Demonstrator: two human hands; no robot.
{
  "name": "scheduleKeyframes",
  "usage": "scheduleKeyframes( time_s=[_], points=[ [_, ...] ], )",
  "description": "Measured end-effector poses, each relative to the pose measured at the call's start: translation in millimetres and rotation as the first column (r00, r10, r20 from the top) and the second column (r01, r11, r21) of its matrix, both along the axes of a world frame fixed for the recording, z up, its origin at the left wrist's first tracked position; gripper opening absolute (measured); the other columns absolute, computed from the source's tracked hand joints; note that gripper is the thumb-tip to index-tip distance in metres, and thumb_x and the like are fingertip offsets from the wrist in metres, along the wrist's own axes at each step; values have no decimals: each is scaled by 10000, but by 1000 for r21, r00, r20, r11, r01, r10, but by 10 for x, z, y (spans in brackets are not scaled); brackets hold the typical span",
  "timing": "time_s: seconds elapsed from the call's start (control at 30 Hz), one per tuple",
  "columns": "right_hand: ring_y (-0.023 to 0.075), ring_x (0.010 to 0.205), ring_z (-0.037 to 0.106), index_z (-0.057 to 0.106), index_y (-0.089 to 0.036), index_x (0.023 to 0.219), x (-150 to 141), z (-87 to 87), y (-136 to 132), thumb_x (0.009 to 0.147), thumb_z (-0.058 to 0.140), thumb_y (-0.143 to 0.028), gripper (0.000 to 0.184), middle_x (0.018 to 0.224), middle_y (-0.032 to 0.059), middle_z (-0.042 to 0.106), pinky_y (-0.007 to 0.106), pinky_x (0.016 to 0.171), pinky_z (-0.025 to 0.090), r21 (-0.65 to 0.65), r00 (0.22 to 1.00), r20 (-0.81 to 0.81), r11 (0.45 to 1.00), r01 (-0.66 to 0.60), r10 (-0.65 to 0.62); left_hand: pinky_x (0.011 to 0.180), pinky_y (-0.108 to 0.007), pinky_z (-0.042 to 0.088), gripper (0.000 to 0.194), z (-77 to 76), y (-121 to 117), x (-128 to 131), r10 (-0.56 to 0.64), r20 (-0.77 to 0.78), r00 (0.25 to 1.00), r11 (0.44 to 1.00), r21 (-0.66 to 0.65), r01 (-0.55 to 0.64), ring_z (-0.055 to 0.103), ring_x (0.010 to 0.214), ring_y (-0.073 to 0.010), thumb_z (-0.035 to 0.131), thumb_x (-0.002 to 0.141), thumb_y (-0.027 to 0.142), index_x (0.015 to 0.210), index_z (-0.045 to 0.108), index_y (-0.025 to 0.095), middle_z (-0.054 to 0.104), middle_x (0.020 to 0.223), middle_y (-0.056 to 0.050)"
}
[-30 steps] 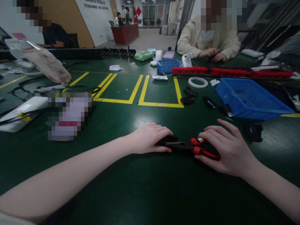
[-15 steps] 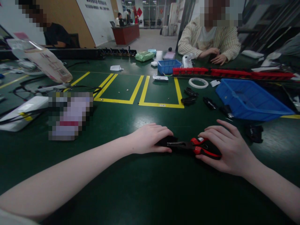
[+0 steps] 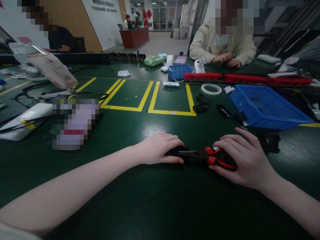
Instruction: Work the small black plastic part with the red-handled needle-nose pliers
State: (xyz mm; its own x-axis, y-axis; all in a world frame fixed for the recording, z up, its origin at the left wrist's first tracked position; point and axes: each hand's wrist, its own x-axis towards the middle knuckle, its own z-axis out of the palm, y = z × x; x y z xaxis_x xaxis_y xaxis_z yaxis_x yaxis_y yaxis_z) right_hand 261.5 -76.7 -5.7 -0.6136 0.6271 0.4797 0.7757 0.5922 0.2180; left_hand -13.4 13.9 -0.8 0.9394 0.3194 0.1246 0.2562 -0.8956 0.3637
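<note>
My left hand (image 3: 162,148) is closed around a small black part (image 3: 174,151), most of it hidden by the fingers. In my right hand (image 3: 243,160) are long-nose pliers (image 3: 212,156) with red and black handles. Their jaws point left and their tip meets the black part at my left fingertips; whether they grip it I cannot make out. Both hands rest low over the green tabletop (image 3: 150,200). Right of my right hand lies a black plastic piece (image 3: 271,143).
A blue bin (image 3: 267,108) stands at the right, with black plastic pieces (image 3: 202,103) and a tape roll (image 3: 211,89) left of it. Farther back are red strips (image 3: 245,78) and a small blue basket (image 3: 180,71). A bottle (image 3: 51,68) and white box (image 3: 27,120) sit left. A co-worker (image 3: 222,46) sits opposite.
My right hand and the pliers have shifted very slightly to the right. My left hand keeps its hold. The co-worker's hands opposite have moved a little.
</note>
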Motion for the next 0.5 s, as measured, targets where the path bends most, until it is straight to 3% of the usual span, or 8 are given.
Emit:
scheduleKeyframes(
  time_s=[0.5],
  points=[
    [251, 899, 614, 554, -146, 1028, 38, -34, 33, 839, 578, -462, 369, 905, 95, 639, 528, 1023, 359, -111, 999, -34, 994, -21, 17, 675, -264, 428, 436, -8, -35, -12, -16, 96, 995, 995, 103, 6, 618, 776, -162, 634, 887, 428, 1178, 547, 116, 667, 994, -55]
  ],
)
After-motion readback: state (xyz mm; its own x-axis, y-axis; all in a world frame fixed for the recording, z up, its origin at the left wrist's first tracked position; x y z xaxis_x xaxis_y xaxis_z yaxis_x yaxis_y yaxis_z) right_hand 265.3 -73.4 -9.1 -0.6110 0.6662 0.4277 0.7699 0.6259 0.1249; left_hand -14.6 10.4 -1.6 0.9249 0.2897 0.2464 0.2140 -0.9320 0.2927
